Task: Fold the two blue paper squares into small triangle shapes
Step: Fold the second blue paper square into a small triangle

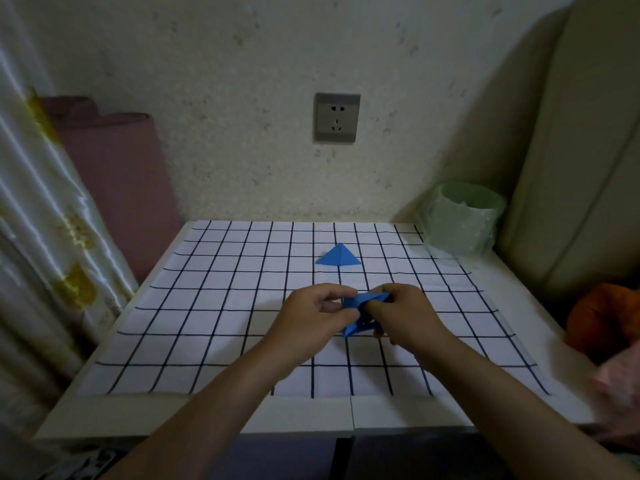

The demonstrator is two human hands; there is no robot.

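A folded blue paper triangle (pixel 338 256) lies flat on the checked cloth (pixel 207 306), toward the back of the table. In front of it, a second blue paper (pixel 360 303), partly folded, is held just above the cloth between both hands. My left hand (pixel 313 311) pinches its left side with curled fingers. My right hand (pixel 403 311) pinches its right side, thumb on top. Most of this paper is hidden behind the fingers; one corner pokes out below them.
A pale green plastic-lined bin (pixel 462 221) stands at the back right corner of the table. A wall socket (pixel 336 117) is on the wall behind. A curtain (pixel 45 220) hangs at the left, an orange object (pixel 602 317) lies at the right.
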